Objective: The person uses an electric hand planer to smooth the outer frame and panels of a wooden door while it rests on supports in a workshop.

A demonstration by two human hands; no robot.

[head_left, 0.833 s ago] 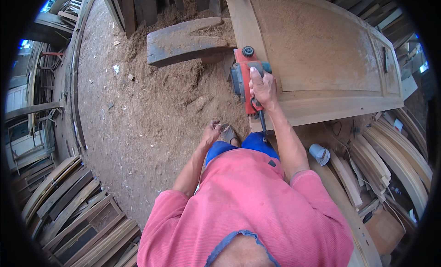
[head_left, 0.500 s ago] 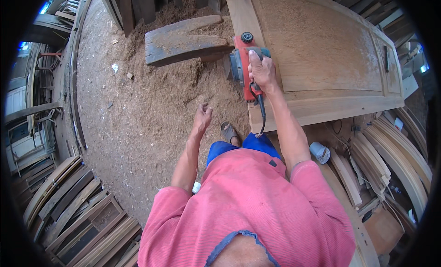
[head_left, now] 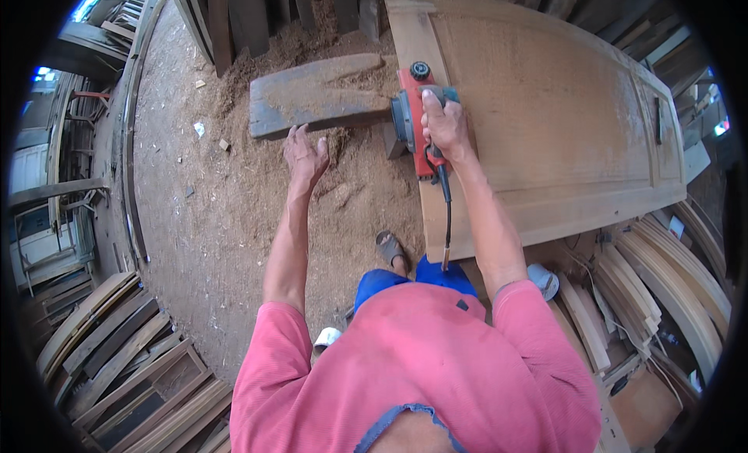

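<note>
Planer (head_left: 411, 98), red with dark fittings, sits at the left end of a broad wooden panel (head_left: 553, 110), its long body running away from the person. It looks dense and stiff, probably heavy for one hand, with hard casing that dust could make a little slick. The rear handle (head_left: 435, 151) seems the natural place to hold it, and the round black knob (head_left: 420, 70) at the far end could suit a second hand. The blade side is hidden underneath, so fingers are best kept off it.

The right hand (head_left: 446, 130) is wrapped around the handle, thumb lying along the top; whether a trigger is pressed cannot be told. A dark cord (head_left: 447, 211) trails back toward the person's blue trousers (head_left: 382, 285).

The left hand (head_left: 307, 155) is empty, fingers spread, close to the near edge of a thick, dusty wooden block (head_left: 273, 102); contact is unclear. Shavings (head_left: 343, 207) cover the ground around a sandalled foot (head_left: 391, 250). Farther out, curved boards (head_left: 674, 270) lie stacked on the right, beside a pale cylinder (head_left: 543, 282).
</note>
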